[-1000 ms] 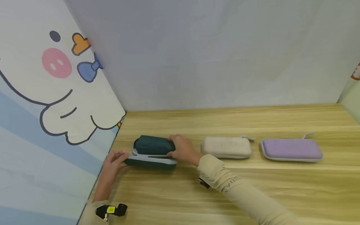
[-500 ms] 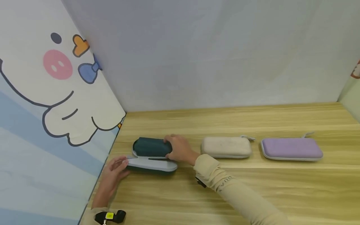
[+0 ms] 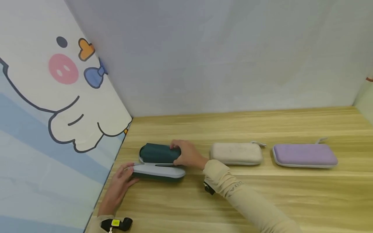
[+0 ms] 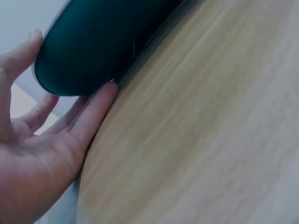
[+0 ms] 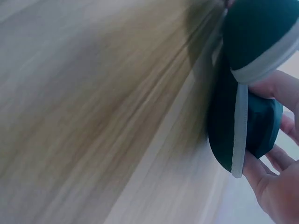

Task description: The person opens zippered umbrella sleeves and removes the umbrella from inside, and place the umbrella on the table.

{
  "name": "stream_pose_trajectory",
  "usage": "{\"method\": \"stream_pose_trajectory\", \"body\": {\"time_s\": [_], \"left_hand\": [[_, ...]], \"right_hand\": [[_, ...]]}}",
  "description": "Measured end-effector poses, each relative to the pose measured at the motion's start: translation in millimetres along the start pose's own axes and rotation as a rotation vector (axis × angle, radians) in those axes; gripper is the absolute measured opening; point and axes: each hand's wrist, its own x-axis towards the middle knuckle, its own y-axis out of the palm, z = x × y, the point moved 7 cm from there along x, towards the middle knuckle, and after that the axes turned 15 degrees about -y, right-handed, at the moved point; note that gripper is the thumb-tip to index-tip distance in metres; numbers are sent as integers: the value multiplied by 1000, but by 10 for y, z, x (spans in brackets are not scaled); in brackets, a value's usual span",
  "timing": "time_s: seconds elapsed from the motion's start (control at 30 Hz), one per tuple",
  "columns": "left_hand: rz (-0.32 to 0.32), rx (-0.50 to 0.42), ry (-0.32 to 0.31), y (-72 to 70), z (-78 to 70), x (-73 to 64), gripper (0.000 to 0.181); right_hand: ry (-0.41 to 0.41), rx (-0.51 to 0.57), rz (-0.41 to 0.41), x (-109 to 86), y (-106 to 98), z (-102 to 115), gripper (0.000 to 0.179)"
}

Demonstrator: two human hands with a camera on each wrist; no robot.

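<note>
A dark green zip case [image 3: 167,179] with a pale grey lining lies spread apart at the table's left, its lid tilted toward me. In its back half sits a dark green rolled fabric bundle [image 3: 157,153] that looks like a folded umbrella. My left hand [image 3: 117,185] holds the lid's left end, thumb at the rim and other fingers underneath, as the left wrist view shows on the lid [image 4: 98,46]. Curled round the bundle's right end is my right hand [image 3: 189,155]. In the right wrist view its fingers surround the bundle [image 5: 261,123] beside the case's zipped edge [image 5: 240,130].
A beige zip case [image 3: 236,153] lies closed to the right of my right hand. Farther right rests a closed purple case [image 3: 304,155]. A grey wall panel [image 3: 218,64] stands behind the wooden table [image 3: 233,200], and a cartoon-printed panel [image 3: 35,81] borders it on the left.
The lid has swung down toward me with my left hand, so more of its pale lining shows. My right hand has stayed at the bundle's right end.
</note>
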Motion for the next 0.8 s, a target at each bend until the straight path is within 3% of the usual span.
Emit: {"method": "stream_pose_trajectory", "body": {"time_s": [0.2,0.4,0.8], "left_hand": [[-22,37,50,9,35,20,42],[-58,61,45,9,38,25,43],[-108,28,-27,10,39,34,47]], "right_hand": [[28,106,-32,-26,-81,-25,38],[21,103,-26,-4,-155,28,36],[-48,150,-69,28,-463,132,37]]}}
